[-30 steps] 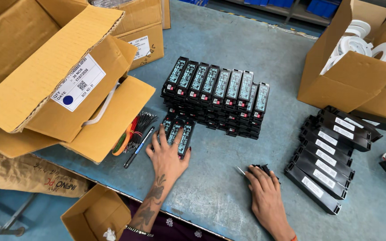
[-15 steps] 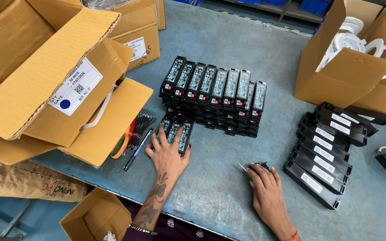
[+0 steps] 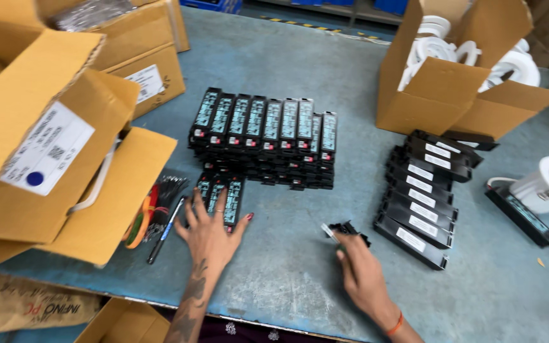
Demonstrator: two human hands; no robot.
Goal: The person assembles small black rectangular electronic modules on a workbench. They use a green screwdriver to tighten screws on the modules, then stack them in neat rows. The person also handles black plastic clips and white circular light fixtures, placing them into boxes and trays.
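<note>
Since a moment ago my right hand [image 3: 362, 274] has crept up to the small black clip [image 3: 348, 230], fingertips touching it, fingers loosely bent, nothing gripped. Bare grey-blue tabletop [image 3: 287, 279] lies open between my hands down to the near edge. Big tan cardboard boxes [image 3: 52, 159] crowd the left side. Behind, the block of black rectangular modules with teal labels [image 3: 265, 136] stands stacked. My left hand [image 3: 210, 234] lies spread flat on the short row of three black modules [image 3: 218, 197], holding none.
</note>
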